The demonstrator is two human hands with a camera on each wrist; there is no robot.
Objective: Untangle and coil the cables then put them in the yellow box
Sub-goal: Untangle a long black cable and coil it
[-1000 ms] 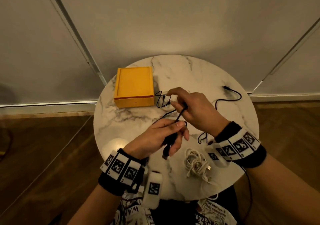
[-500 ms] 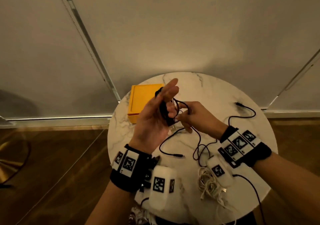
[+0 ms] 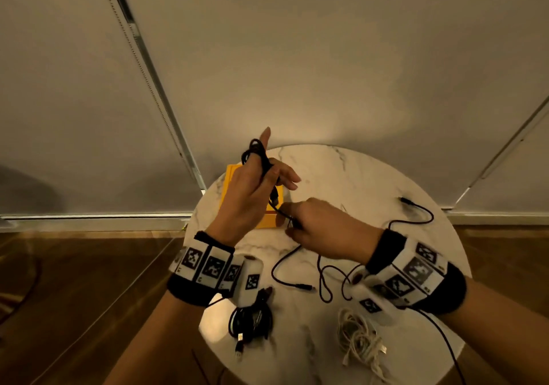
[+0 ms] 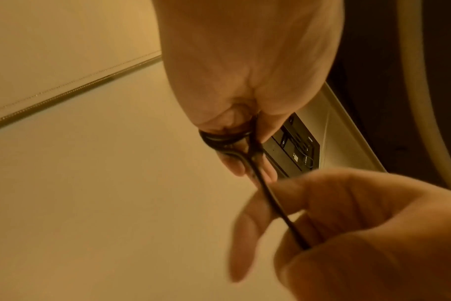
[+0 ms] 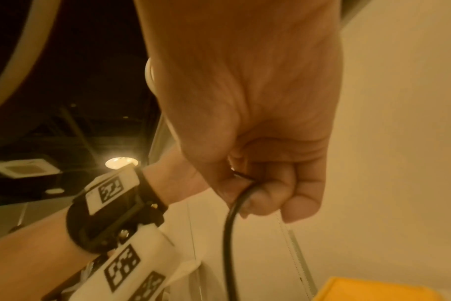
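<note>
A thin black cable (image 3: pixel 411 221) trails loose across the round marble table (image 3: pixel 356 182). My left hand (image 3: pixel 267 170) is raised above the table with several loops of this cable (image 4: pixel 223 140) wound round its fingers and the thumb pinning them. My right hand (image 3: pixel 292 221) is just below it and pinches the same cable (image 5: pixel 241 198) between thumb and fingers, so the strand runs taut between the hands. The yellow box (image 3: pixel 228 188) stands at the table's back left, mostly hidden behind my left hand; its corner (image 5: pixel 373 289) shows in the right wrist view.
A coiled black cable (image 3: pixel 252 319) lies near the table's front edge under my left wrist. A bundled white cable (image 3: pixel 359 337) lies at the front right. Loose black cable ends (image 3: pixel 306 287) lie mid-table. Behind the table is a pale wall, around it wooden floor.
My left hand has lifted higher and turned its back to me, with more cable wound on its fingers. My right hand has dropped below it, drawing the strand tight.
</note>
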